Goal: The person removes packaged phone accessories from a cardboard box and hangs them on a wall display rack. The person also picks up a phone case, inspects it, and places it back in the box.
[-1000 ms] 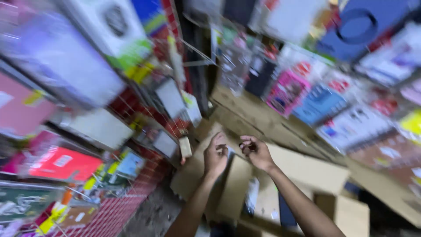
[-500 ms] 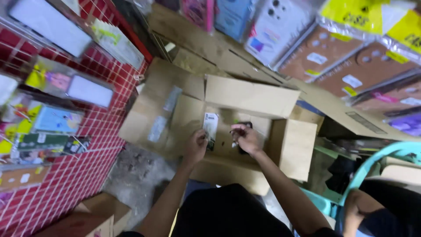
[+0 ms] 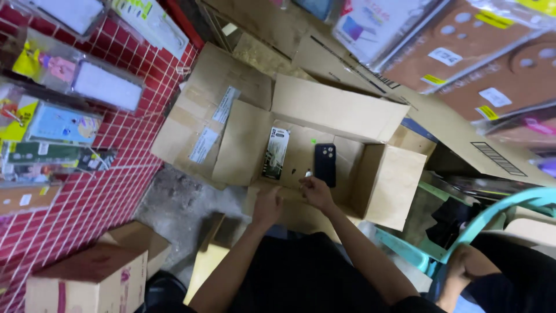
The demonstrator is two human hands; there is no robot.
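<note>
One open cardboard box [image 3: 324, 116] sits on the floor with its four flaps spread wide; inside lie two things, counted: one black phone case [image 3: 325, 164] lying flat, camera cut-out uppermost, and one long packaged item [image 3: 276, 152] in dark and white wrapping, just beside it to the left; the two are near each other but not touching. Both of the person's hands are at the near edge of the box; the left hand [image 3: 268, 206] rests on the near flap, fingers curled loosely, and I cannot tell whether its grip holds anything; the right hand [image 3: 315, 191] is pinched shut on one small pale object [image 3: 307, 173], too small to make out, just short of the phone case. One more brown box [image 3: 87, 278] stands at the lower left on the floor; a red wire grid panel [image 3: 87, 197] beside it carries several hanging packaged cases, at least six in view; one turquoise plastic chair [image 3: 509, 203] stands at the right, where another person's arm [image 3: 463, 269] shows.
</note>
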